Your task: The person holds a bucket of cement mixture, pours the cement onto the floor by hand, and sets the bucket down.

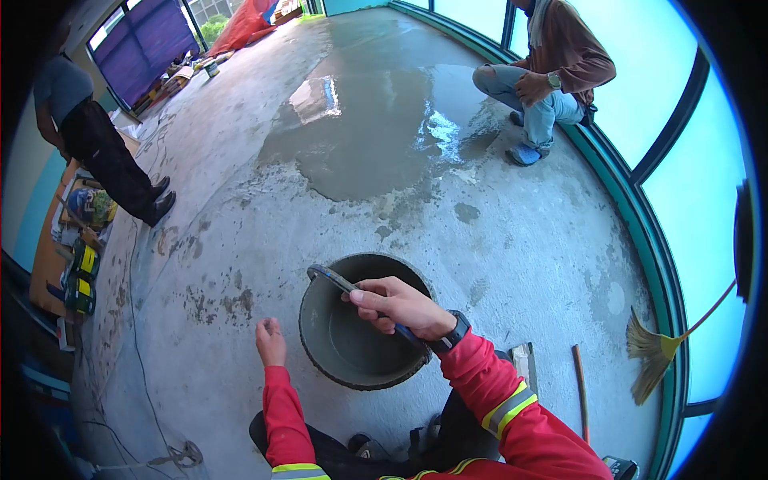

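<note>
Apparently the floor work is partway along: a wet grey patch (364, 152) covers much of the far middle, smooth and shiny, while the near floor (544, 264) and the strip to the left look dry and uncoated. The bucket (320, 320) stands on that dry part, near and central, just in front of the person's knees. The right hand (406, 306) is wrapped around its raised handle (330, 278); the left hand (271, 342) is released, loosely curled to the left of the bucket, with nothing visible in it. Inside, the bucket shows grey walls and a grey bottom with no clear heap, so it may be nearly emptied, though how much is left is hard to tell. Judging by the bare floor, a good share of the coating remains undone.
</note>
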`<state>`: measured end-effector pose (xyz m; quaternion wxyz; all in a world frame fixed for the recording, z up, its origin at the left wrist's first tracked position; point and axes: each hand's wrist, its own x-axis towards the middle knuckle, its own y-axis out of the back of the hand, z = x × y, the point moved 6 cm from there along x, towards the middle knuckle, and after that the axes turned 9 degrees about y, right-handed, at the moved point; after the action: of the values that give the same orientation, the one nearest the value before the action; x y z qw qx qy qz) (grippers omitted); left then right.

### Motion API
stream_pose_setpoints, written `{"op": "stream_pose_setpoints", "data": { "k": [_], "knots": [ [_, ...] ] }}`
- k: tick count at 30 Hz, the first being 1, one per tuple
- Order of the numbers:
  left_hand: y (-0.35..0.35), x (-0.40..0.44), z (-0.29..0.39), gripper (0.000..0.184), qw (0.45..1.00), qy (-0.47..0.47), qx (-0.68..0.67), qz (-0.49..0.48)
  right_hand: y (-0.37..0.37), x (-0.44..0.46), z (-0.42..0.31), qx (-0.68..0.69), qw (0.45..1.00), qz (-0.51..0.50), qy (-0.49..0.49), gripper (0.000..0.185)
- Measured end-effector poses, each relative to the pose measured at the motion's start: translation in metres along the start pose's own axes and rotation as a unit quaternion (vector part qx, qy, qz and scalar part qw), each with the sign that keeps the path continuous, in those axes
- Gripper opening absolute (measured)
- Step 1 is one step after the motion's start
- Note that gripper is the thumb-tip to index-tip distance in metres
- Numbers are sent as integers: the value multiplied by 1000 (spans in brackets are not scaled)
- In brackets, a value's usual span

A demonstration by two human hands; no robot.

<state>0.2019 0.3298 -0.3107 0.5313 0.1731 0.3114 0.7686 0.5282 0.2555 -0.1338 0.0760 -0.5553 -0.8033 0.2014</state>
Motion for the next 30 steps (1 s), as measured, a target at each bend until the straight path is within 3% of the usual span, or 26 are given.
{"op": "stream_pose_setpoints", "data": {
  "k": [20, 30],
  "knots": [
    [1, 3, -4, 34, 1000, -12, -17, 1, -1, -1, 0, -9, 1000, 3, -3, 41],
    [5, -2, 6, 35, 1000, 8, -19, -2, -1, -1, 2, -12, 1000, 7, 3, 32]
  ]
}}
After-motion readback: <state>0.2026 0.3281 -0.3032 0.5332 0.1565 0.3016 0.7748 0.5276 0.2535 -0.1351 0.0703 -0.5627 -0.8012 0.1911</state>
